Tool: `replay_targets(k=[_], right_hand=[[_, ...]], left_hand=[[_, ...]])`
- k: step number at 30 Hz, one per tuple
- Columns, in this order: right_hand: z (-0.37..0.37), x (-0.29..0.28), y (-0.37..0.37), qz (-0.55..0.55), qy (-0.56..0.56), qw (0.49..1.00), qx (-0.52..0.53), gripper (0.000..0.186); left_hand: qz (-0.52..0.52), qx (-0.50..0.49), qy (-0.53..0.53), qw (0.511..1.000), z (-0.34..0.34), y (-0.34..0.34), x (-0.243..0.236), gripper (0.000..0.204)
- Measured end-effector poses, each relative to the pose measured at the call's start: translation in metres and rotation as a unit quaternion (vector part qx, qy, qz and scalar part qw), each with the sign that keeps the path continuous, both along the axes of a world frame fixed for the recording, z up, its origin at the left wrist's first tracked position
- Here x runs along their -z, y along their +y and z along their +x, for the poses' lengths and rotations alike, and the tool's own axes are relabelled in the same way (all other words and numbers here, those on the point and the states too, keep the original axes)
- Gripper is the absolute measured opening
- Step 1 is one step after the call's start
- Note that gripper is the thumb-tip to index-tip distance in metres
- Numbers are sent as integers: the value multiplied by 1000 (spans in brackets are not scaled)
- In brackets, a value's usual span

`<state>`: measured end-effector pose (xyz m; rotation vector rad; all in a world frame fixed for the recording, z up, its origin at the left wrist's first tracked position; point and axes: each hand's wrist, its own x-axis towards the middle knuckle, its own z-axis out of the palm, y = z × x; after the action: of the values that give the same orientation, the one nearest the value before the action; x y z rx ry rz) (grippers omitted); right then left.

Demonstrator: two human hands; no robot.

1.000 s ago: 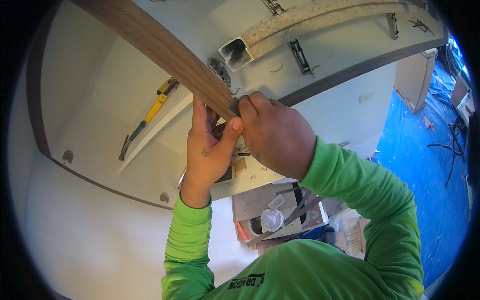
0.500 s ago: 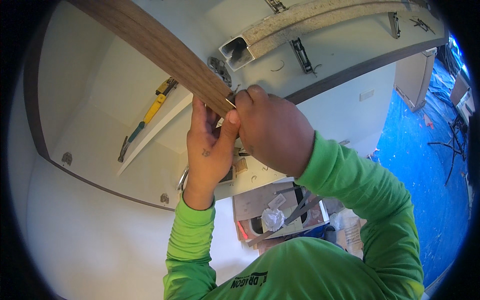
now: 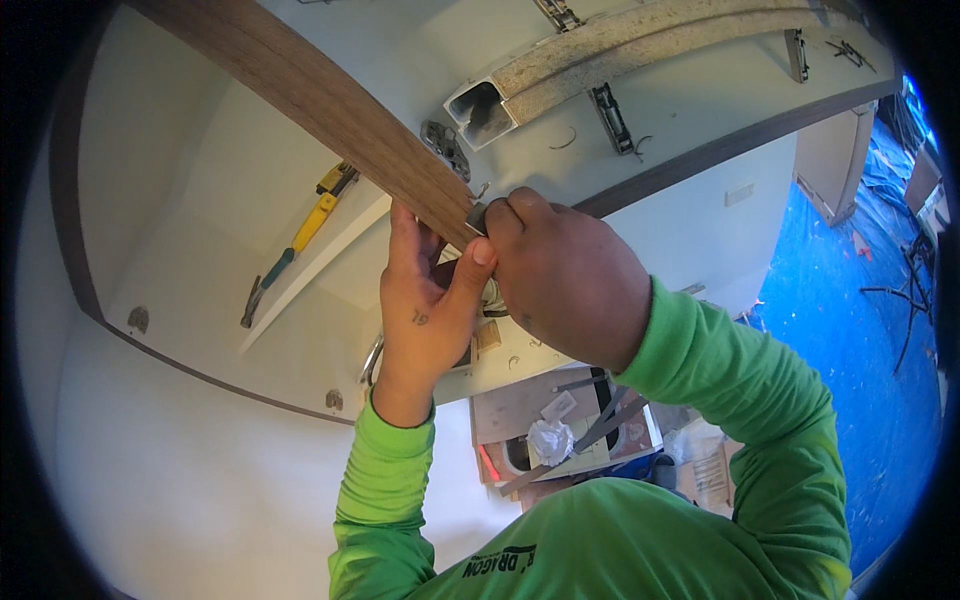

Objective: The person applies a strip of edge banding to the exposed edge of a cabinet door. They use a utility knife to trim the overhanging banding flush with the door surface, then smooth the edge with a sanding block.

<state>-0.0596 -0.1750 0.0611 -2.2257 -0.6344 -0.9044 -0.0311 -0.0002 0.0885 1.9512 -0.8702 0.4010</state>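
A long brown wood-grain strip [image 3: 330, 110] slants from the upper left down to my hands. My left hand [image 3: 425, 305] is wrapped round its lower end, fingers behind and thumb in front near the tip. Closed at that same end, my right hand [image 3: 575, 270] grips a small flat metal blade [image 3: 478, 217], which lies against the strip's face. The blade's handle is hidden in my fist, so I cannot tell its exact kind. A thin curl of shaving [image 3: 482, 190] stands beside the blade.
A yellow and teal hammer-like tool [image 3: 300, 235] lies in the white cabinet to the left. Metal hinges [image 3: 610, 118] and a hollow rectangular tube [image 3: 490, 110] are on the white panel at the top. Blue sheeting [image 3: 830, 330] covers the floor at right; a cluttered work surface [image 3: 510, 400] is below.
The blade in my right hand has turned, and its flat face now shows against the strip. Both hands and the strip's end sit slightly lower and further right in view.
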Motion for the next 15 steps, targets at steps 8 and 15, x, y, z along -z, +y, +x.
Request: replay_targets(k=[8, 15], right_hand=[[1, -5, 0, -7, -2, 1000, 6, 30], [3, -7, 4, -15, 2, 1000, 18, 31]], left_hand=[[-22, -9, 0, 1000, -2, -6, 1, 76], [-30, -18, 11, 999, -5, -8, 0, 70]])
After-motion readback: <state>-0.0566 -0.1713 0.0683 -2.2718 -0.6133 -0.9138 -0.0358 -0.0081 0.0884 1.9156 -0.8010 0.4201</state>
